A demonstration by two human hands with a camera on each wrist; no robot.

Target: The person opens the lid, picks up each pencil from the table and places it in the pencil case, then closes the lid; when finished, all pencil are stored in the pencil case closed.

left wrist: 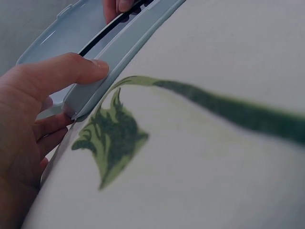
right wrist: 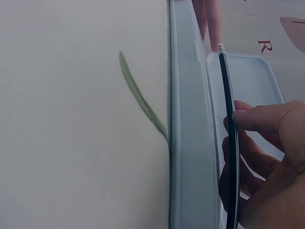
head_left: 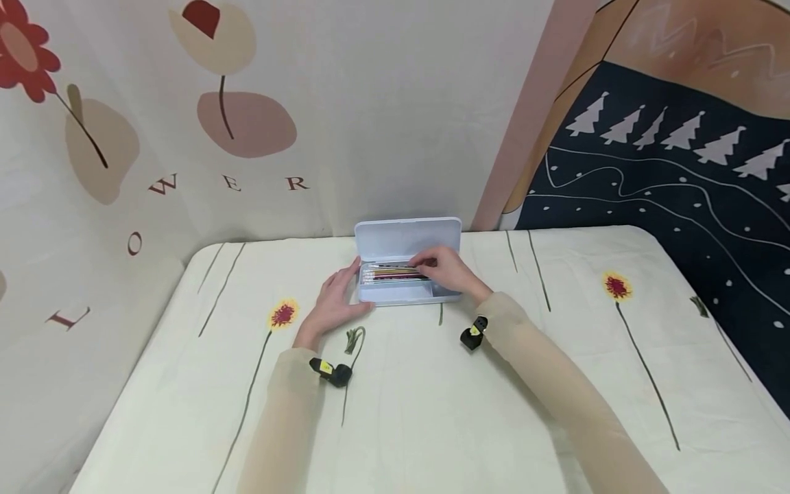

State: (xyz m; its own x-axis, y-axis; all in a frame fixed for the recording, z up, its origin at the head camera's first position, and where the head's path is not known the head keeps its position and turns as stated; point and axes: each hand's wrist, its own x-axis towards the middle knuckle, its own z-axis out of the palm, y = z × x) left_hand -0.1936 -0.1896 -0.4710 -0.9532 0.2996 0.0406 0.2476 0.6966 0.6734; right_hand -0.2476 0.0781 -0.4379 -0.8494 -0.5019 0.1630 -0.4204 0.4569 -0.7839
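Note:
An open pale-blue pencil case (head_left: 401, 296) lies at the far side of the cloth-covered surface, its lid (head_left: 407, 239) tilted up at the back. Several pencils (head_left: 385, 276) lie side by side in its rear section. My left hand (head_left: 333, 302) grips the case's left end; in the left wrist view its thumb (left wrist: 86, 70) rests on the front wall and other fingers are round the end. Over the right part of the case, my right hand (head_left: 446, 269) pinches a dark pencil (right wrist: 227, 81) with a white eraser end, between thumb and fingers. The pencil's lower end runs out of the right wrist view.
White cloth (head_left: 420, 398) printed with flowers and stems covers the surface. Behind the case hangs a pale curtain (head_left: 382, 137) with printed flowers and letters. A dark cloth with white trees (head_left: 654, 178) hangs at the right.

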